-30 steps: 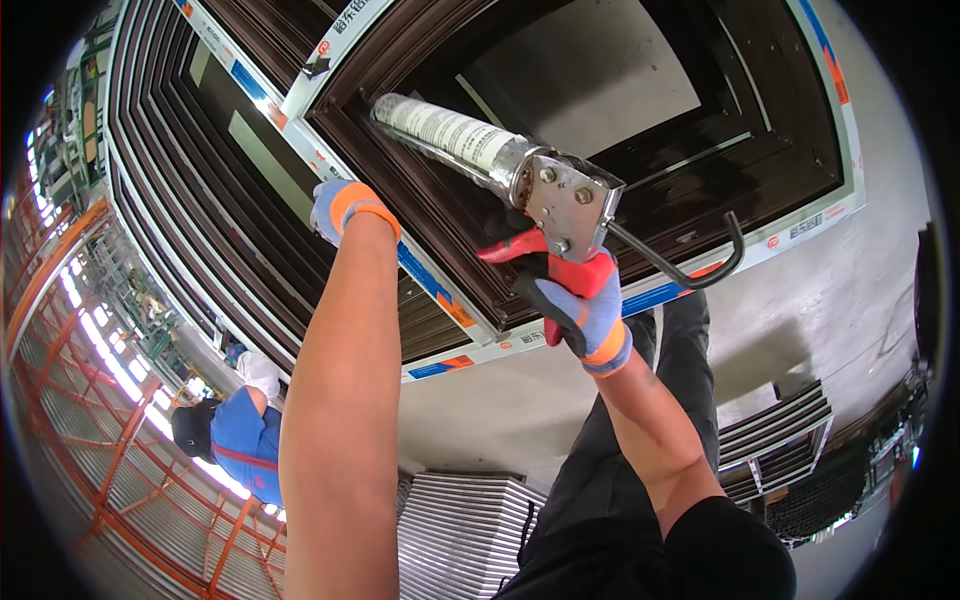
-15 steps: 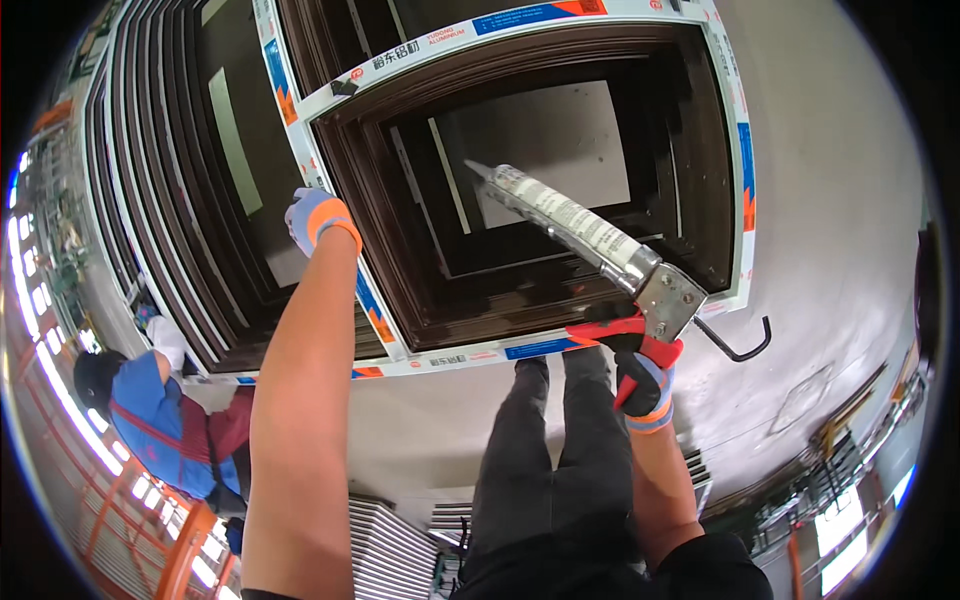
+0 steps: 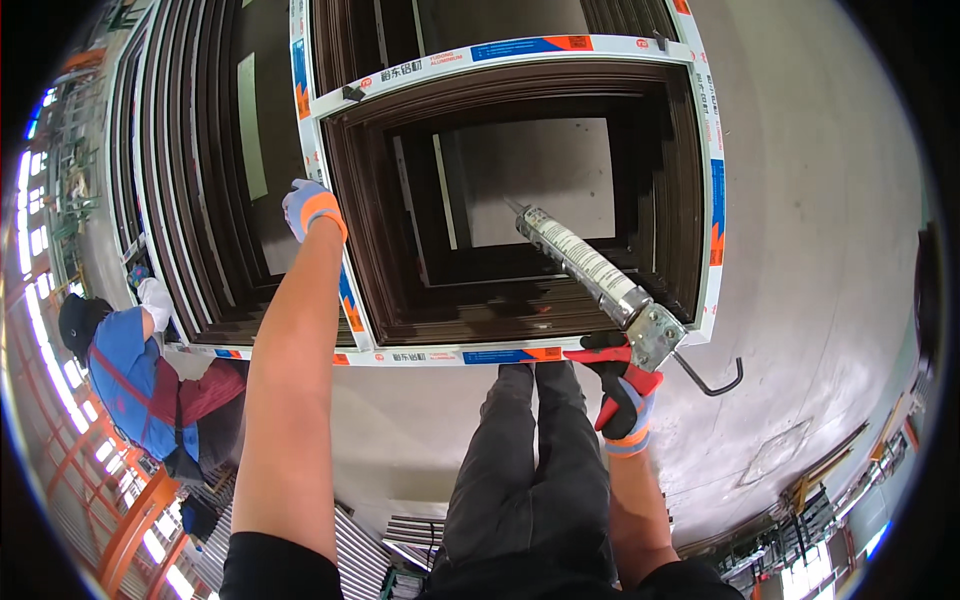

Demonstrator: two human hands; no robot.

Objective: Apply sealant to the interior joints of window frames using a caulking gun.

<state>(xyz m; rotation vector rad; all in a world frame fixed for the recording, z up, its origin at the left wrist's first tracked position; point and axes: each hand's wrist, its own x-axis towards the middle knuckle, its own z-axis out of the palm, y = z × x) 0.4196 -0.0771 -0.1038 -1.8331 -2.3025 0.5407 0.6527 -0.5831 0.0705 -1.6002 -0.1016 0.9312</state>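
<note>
My right hand (image 3: 630, 405), in a grey and orange work glove, is closed around the red and black handle of a caulking gun (image 3: 650, 335). A white printed sealant tube (image 3: 575, 250) lies in the gun, its thin nozzle pointing up and left over the opening of a window frame. That dark brown window frame (image 3: 345, 150) tops a stack, its edges covered with white, blue and orange protective tape. With fingers curled, my left hand (image 3: 314, 210), in a matching glove, grips the frame's taped dividing bar at the left; its fingertips are partly hidden.
More brown frames (image 3: 205, 200) are stacked at the left. A co-worker in a blue top (image 3: 125, 370) is low beside them, a white-gloved hand (image 3: 155, 300) near their edge. Orange metal railing (image 3: 135, 520) stands lower left. Grey floor (image 3: 800, 250) extends right of the stack.
The caulking gun has tilted more steeply, its nozzle swinging right and down in view. The frames sit slightly lower and farther left in view. My left hand keeps its place on the bar.
</note>
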